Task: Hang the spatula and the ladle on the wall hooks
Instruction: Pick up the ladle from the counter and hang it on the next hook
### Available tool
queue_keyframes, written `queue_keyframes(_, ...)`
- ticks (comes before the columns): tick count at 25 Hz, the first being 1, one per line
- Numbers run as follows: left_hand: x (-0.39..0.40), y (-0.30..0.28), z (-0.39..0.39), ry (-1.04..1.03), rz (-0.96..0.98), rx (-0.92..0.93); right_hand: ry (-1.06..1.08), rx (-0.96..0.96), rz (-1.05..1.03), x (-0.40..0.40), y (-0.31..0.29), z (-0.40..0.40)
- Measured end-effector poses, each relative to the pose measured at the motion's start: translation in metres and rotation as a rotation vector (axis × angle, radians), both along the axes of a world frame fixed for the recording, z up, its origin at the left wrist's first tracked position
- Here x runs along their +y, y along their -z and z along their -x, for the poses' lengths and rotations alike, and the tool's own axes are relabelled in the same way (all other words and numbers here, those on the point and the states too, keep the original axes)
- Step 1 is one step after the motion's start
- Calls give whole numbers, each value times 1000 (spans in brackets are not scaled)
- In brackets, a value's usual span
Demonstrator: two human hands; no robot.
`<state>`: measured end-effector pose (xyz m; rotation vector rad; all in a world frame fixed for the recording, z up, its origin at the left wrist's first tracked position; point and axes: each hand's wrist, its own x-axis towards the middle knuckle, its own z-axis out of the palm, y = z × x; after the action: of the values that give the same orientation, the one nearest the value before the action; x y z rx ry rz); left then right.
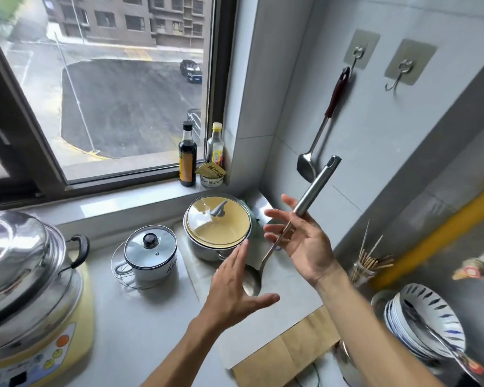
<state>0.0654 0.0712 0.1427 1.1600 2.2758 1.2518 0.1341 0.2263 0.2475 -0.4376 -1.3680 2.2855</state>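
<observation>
forearms reaching in from the near edge over a pale counter (151, 331). left hand (235, 291) spread flat, fingers open, gripping nothing, hovering just over the ladle (316, 185) bowl. right hand (302, 241) palm up with fingers loosely open, ladle handle lying across them, not clenched; steel handle tilted up and to the right, toward the wall. wooden board (285, 353) near, stacked bowls (425, 317) at right, yellow cooker (34, 303) at left. farther back, small lidded pot (150, 252) and yellow pot with glass lid (217, 226). sauce bottles (187, 155) on the sill. far right on the tiled wall, spatula (323, 127) hanging from the left hook (358, 53), head down; right hook (401, 74) bare.
</observation>
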Motion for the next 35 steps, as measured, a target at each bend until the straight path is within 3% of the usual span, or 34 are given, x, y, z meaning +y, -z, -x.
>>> queue_keyframes(6, 25, -26, -4, -11, 44, 56, 184, 53, 13, 3, -38, 8)
queue_keyframes(9, 50, -37, -6, -118, 84, 130, 224, 26, 0, 28, -57, 13)
queue_keyframes(21, 196, -66, 17, -268, 173, 349, 137, 87, -18, 176, -94, 45)
queue_keyframes(35, 245, -82, 41, -197, 64, 321, 201, 43, -248, 204, -133, 60)
